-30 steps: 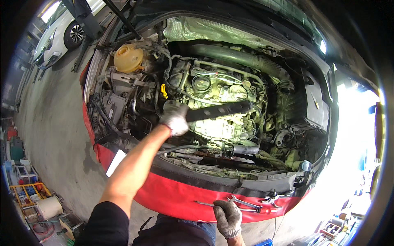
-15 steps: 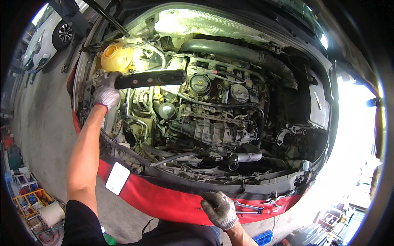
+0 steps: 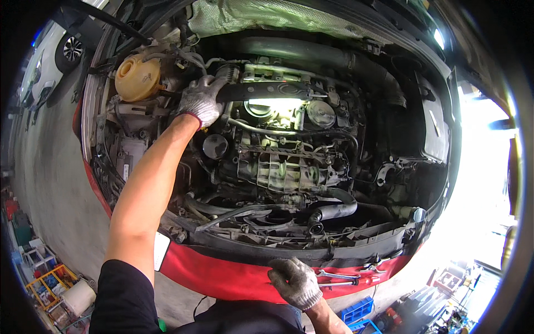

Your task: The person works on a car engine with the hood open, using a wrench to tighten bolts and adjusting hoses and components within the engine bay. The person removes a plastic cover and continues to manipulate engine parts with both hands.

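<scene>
My left hand [image 3: 201, 100], in a pale work glove, is closed round one end of a long black work light [image 3: 267, 91]. The bar lies level over the top of the engine [image 3: 283, 172], its glow falling on the round cap beneath it. Low in the middle, my gloved right hand [image 3: 295, 283] has its fingers curled in above the red fender cover [image 3: 217, 275]; anything inside them is hidden. Just to its right lie a wrench [image 3: 340, 275] and a red-handled screwdriver [image 3: 364, 280].
A yellowish coolant tank [image 3: 137, 78] sits at the bay's far left. My left arm partly covers a phone [image 3: 161, 250] on the front edge. An open hose end [image 3: 316, 225] points toward me. Blue crates [image 3: 357, 310] stand on the floor at lower right.
My left hand has carried the work light to the right, over the engine's middle. Its light has left the tank and the bay's left side, which are darker now. My right hand has barely moved.
</scene>
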`<state>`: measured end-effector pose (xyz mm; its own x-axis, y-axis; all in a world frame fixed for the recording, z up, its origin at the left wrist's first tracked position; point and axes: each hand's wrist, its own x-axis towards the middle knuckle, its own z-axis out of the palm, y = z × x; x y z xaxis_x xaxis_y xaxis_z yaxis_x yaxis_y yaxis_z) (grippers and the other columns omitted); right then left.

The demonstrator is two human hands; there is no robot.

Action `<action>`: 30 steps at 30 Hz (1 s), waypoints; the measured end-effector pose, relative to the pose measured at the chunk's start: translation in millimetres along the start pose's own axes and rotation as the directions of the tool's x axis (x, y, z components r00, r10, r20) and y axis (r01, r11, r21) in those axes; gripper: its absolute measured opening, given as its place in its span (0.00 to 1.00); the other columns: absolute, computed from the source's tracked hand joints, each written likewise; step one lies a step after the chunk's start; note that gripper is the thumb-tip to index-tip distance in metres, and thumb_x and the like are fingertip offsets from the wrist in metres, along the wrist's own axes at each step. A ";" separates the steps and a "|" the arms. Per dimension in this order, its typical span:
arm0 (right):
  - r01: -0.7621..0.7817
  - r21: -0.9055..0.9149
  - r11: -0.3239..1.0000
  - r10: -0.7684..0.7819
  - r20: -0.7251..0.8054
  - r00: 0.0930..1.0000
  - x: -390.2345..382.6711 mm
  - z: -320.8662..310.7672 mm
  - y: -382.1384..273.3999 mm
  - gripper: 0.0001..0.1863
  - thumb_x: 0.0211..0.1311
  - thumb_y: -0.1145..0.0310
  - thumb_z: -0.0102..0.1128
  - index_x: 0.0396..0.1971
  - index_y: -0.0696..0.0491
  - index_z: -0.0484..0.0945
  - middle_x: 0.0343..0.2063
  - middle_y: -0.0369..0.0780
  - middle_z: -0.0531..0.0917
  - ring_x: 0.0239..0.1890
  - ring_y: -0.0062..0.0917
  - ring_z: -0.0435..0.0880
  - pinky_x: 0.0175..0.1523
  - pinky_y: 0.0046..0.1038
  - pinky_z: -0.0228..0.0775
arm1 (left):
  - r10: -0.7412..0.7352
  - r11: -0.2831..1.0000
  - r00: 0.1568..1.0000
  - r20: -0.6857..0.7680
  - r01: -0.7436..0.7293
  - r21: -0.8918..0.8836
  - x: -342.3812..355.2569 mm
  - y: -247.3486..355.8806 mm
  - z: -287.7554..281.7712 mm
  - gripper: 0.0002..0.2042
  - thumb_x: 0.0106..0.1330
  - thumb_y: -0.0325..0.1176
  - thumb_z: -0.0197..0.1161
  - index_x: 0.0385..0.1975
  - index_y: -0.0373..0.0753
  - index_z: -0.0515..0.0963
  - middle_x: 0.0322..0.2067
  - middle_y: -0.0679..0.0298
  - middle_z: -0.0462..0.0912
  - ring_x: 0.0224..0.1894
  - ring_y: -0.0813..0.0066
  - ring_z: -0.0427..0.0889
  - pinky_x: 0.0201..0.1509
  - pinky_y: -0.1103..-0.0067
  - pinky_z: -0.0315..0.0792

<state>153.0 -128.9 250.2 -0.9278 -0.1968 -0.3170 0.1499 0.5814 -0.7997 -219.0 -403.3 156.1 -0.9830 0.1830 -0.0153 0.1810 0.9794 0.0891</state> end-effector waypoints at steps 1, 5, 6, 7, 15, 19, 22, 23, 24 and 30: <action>0.005 0.021 1.000 -0.004 -0.009 1.000 -0.8 -1.3 -0.5 0.12 0.60 0.65 0.72 0.42 0.52 0.85 0.29 0.41 0.84 0.28 0.33 0.85 0.33 0.35 0.78 | 0.002 1.000 1.000 0.001 -0.002 -0.009 -4.7 2.7 -4.6 0.37 0.60 0.38 0.67 0.73 0.57 0.63 0.69 0.55 0.67 0.67 0.44 0.70 0.72 0.57 0.67; 0.024 0.048 0.999 -0.023 -0.027 0.999 -8.1 -20.8 -6.1 0.12 0.58 0.67 0.72 0.40 0.54 0.85 0.28 0.41 0.85 0.28 0.33 0.85 0.34 0.35 0.78 | 0.013 0.999 0.962 -0.272 -0.025 -0.038 -39.2 24.7 -14.7 0.34 0.63 0.40 0.68 0.71 0.48 0.66 0.66 0.53 0.69 0.66 0.44 0.71 0.71 0.54 0.65; 0.023 0.039 0.999 -0.022 -0.033 0.999 -10.6 -31.3 -5.9 0.11 0.57 0.69 0.72 0.39 0.55 0.86 0.28 0.42 0.86 0.28 0.34 0.85 0.35 0.35 0.78 | -0.077 0.991 0.960 -0.268 0.044 -0.128 -56.7 44.5 -17.1 0.28 0.66 0.40 0.67 0.67 0.49 0.70 0.65 0.51 0.69 0.66 0.46 0.71 0.69 0.55 0.68; 0.152 0.018 0.988 -0.149 -0.128 0.981 -6.8 -44.3 -5.9 0.10 0.55 0.71 0.73 0.37 0.56 0.86 0.25 0.41 0.85 0.25 0.31 0.84 0.32 0.33 0.76 | -0.117 0.980 0.967 -0.225 0.076 -0.181 -72.6 58.0 -17.4 0.21 0.69 0.41 0.65 0.61 0.49 0.75 0.59 0.51 0.78 0.60 0.52 0.78 0.64 0.58 0.73; 0.185 -0.051 0.981 -0.192 -0.338 0.922 86.3 -145.6 -17.0 0.07 0.62 0.72 0.66 0.39 0.57 0.85 0.27 0.43 0.85 0.29 0.31 0.84 0.37 0.32 0.77 | -0.015 -0.450 0.661 0.750 0.666 -0.595 -78.8 110.4 46.5 0.09 0.76 0.37 0.60 0.39 0.37 0.78 0.26 0.64 0.82 0.20 0.79 0.77 0.22 0.81 0.75; -0.016 0.040 0.999 0.026 -0.275 0.961 141.4 -162.8 13.1 0.13 0.67 0.65 0.62 0.45 0.58 0.84 0.37 0.48 0.88 0.39 0.38 0.88 0.46 0.32 0.80 | -0.107 -0.758 0.618 0.779 0.457 -0.466 -61.7 134.2 58.6 0.08 0.76 0.38 0.60 0.35 0.43 0.79 0.24 0.67 0.80 0.19 0.79 0.74 0.21 0.83 0.74; 0.079 -0.414 0.907 -0.244 -0.362 0.900 186.4 -171.2 50.0 0.14 0.66 0.64 0.64 0.48 0.54 0.84 0.46 0.48 0.86 0.46 0.41 0.87 0.51 0.36 0.80 | -0.297 -0.636 0.577 0.761 0.475 -0.608 -52.3 144.1 56.9 0.07 0.74 0.39 0.62 0.36 0.45 0.80 0.24 0.68 0.80 0.20 0.80 0.75 0.23 0.82 0.76; 0.027 -0.463 0.886 -0.215 -0.358 0.909 197.6 -173.6 49.4 0.15 0.65 0.64 0.64 0.50 0.52 0.83 0.50 0.48 0.84 0.47 0.42 0.86 0.53 0.38 0.80 | -0.372 -0.561 0.564 0.737 0.496 -0.663 -50.7 147.3 52.7 0.06 0.73 0.39 0.62 0.36 0.45 0.80 0.24 0.69 0.80 0.20 0.80 0.76 0.23 0.82 0.76; -0.027 -0.512 0.859 -0.183 -0.356 0.916 206.5 -176.3 44.4 0.17 0.65 0.64 0.65 0.52 0.49 0.82 0.54 0.48 0.82 0.49 0.44 0.85 0.54 0.40 0.80 | -0.363 -0.554 0.584 0.726 0.491 -0.672 -53.5 146.8 53.7 0.06 0.72 0.39 0.63 0.36 0.45 0.80 0.25 0.69 0.79 0.22 0.79 0.77 0.24 0.80 0.76; -0.298 -0.747 0.594 0.289 -0.147 0.946 253.0 -190.8 67.2 0.26 0.64 0.50 0.63 0.58 0.46 0.80 0.57 0.48 0.81 0.57 0.43 0.82 0.60 0.41 0.77 | -0.209 -0.740 0.730 0.650 0.317 -0.594 -66.9 135.4 30.2 0.11 0.75 0.43 0.61 0.39 0.41 0.80 0.28 0.64 0.83 0.26 0.73 0.84 0.26 0.77 0.82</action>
<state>-136.9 11.0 213.5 -0.8846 0.0978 -0.4561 0.1099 0.9939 0.0000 -127.7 -280.4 139.1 -0.7355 -0.0158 -0.6773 -0.4640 -0.7167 0.5206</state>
